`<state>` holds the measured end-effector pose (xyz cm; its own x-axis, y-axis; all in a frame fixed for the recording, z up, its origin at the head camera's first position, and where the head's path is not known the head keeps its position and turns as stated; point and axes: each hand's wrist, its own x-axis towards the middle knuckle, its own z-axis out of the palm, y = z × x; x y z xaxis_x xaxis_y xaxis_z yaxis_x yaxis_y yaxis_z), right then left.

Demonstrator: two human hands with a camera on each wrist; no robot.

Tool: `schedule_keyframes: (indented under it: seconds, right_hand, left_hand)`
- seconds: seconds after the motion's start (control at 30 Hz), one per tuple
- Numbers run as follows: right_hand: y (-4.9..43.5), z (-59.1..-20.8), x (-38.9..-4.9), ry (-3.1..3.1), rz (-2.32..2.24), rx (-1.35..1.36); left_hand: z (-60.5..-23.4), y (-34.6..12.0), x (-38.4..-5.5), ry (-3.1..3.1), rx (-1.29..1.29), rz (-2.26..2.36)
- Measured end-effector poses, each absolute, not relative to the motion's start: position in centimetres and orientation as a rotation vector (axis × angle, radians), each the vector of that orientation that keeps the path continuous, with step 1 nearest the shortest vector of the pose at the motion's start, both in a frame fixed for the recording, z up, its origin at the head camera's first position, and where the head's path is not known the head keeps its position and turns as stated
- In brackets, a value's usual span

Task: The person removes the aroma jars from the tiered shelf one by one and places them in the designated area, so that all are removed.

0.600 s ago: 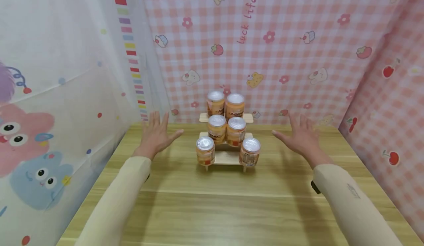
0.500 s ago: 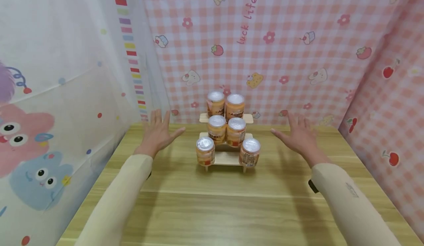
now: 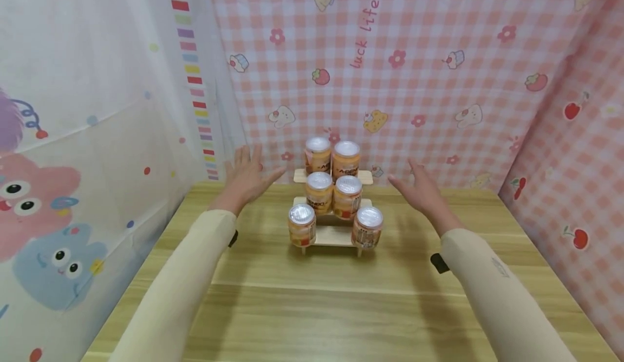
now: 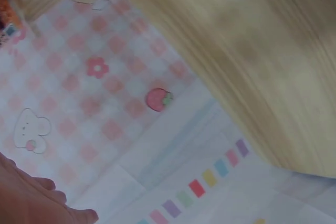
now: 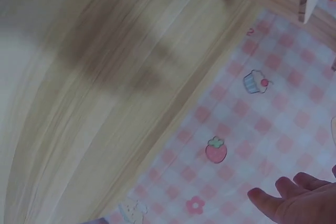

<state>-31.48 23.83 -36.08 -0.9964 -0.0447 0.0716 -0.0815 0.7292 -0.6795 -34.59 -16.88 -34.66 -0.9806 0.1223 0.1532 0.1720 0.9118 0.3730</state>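
Observation:
In the head view a small stepped wooden rack (image 3: 333, 236) bears orange-labelled cans with silvery lids, two to a tier. On the top tier, a left can (image 3: 317, 159) and a right can (image 3: 345, 161) stand side by side. A middle-tier can (image 3: 319, 195) has another can (image 3: 348, 199) close beside it. At opposite ends of the bottom tier are a left can (image 3: 302, 226) and a right can (image 3: 368, 229). My left hand (image 3: 245, 180), fingers spread, hovers left of the rack. Opposite it, my right hand (image 3: 422, 193) is held with fingers extended, holding nothing.
The rack stands on a wood-grain table (image 3: 322, 308) near its far edge. Behind hangs a pink checked cloth (image 3: 419, 91); a white cartoon-printed cloth (image 3: 122, 150) covers the left side. Another checked cloth with cherries (image 3: 560, 188) closes off the right.
Both hands have moved inward, nearer the rack from either side, and slightly up in the head view. The cans and rack have stayed in place.

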Motion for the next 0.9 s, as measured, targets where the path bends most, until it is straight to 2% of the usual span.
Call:
schedule_keyframes:
  seconds: [0.23,0.57,0.9]
  right_hand:
    - [22.5,-35.8,-32.1,-2.851,1.324,0.010]
    - [21.2,-36.6,-33.2,-2.774,1.523,0.030]
    - [20.0,-37.8,-34.7,-2.717,1.715,0.037]
  left_hand:
    - [-33.4,-14.5,-35.5,-2.867,-0.283,-0.905]
    - [-32.7,-11.6,-36.6,-2.724,-0.367,-1.530]
    - [-32.9,-10.2,-38.2,-2.655,-0.459,-1.772]
